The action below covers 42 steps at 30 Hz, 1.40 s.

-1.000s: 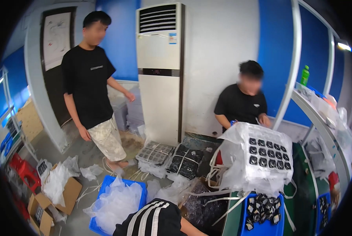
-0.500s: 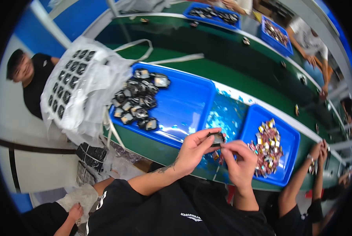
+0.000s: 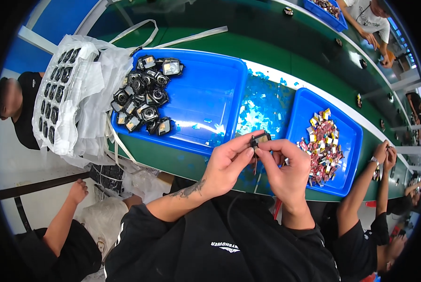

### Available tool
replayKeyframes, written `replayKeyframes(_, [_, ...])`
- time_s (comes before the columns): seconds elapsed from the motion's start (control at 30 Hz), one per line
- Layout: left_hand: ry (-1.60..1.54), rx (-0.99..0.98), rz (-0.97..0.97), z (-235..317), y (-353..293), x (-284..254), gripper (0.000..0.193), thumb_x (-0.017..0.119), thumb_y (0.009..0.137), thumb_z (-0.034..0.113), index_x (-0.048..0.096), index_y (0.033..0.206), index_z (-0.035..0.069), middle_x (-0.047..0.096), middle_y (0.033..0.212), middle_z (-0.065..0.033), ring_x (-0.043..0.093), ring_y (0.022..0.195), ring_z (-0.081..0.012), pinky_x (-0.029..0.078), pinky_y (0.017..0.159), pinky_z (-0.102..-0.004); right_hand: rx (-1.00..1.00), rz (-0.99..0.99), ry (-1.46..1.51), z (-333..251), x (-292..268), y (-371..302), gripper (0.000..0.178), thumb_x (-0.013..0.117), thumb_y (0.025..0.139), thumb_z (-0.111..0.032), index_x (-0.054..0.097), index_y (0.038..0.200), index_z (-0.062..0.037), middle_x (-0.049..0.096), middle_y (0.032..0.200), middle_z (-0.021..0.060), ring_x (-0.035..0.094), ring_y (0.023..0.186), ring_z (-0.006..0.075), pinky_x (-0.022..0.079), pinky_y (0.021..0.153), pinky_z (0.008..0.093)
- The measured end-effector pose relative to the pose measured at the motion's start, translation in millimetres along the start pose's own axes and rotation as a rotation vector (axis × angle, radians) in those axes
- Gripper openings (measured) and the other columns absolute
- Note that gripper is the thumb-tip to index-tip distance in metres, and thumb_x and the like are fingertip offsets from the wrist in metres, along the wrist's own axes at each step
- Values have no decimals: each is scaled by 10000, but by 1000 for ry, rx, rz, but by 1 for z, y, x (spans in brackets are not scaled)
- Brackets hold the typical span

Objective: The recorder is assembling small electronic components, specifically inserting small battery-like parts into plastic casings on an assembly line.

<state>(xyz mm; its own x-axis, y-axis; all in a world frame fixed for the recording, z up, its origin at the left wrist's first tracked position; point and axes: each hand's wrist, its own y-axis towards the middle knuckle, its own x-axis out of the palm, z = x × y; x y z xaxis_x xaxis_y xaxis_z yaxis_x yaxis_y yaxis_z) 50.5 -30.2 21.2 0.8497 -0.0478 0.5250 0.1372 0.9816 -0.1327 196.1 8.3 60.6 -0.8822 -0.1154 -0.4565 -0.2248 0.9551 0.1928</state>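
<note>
Bench (image 3: 158,157), green: running below. Left hand (image 3: 223,167): gripping case by its left end. Right hand (image 3: 289,176): pinching its near edge. Case (image 3: 262,138), black: sitting between both hands; seeming light, stiff, perhaps fragile; rim probably offering safest hold.

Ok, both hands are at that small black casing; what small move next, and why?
I'd probably steady the small black casing with the left hand and ease the right hand gently along its near edge: both thumbs already meet there, but the exact pinch point is hidden, so pulling hard seems riskier.
</note>
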Motion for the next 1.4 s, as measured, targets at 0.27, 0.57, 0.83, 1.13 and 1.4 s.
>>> replayKeyframes(0.27, [114,-2,-12,-2,-5,-3,416,451,1010,47,426,1421,-8,598,1233,-63,550,1059,-76,450,918,-238,7,-51,-28,-3,-3,2,67,734,765,0,697,808,-35,609,638,51,477,487,114,363,459,267])
replayKeyframes(0.57, [105,14,5,-3,-8,7,426,439,1008,31,409,1429,-27,582,1261,-68,538,1065,-68,442,929,-234,-169,12,-178,-3,-6,-3,80,742,713,13,702,772,-24,660,693,64,551,548,141,407,522,283])
replayKeyframes(0.83, [110,-37,-8,1,-14,13,420,448,1016,62,414,1425,-29,588,1269,-68,537,1061,-62,446,920,-226,-147,52,-131,2,-15,-8,192,792,633,-2,723,798,-72,463,749,39,485,738,182,388,608,291])
replayKeyframes(1.13, [243,-52,-17,2,-18,10,407,446,1011,56,435,1407,-36,581,1302,-109,554,1108,-92,450,947,-243,23,93,203,10,-5,-10,283,757,670,69,516,771,-42,466,1184,146,597,993,226,507,838,342])
replayKeyframes(1.4, [486,48,11,5,-37,12,403,410,1011,46,437,1404,-36,595,1287,-134,570,1112,-106,459,905,-234,242,-121,656,-5,-9,-8,403,716,684,123,396,845,-63,593,1060,207,665,911,214,538,795,308])
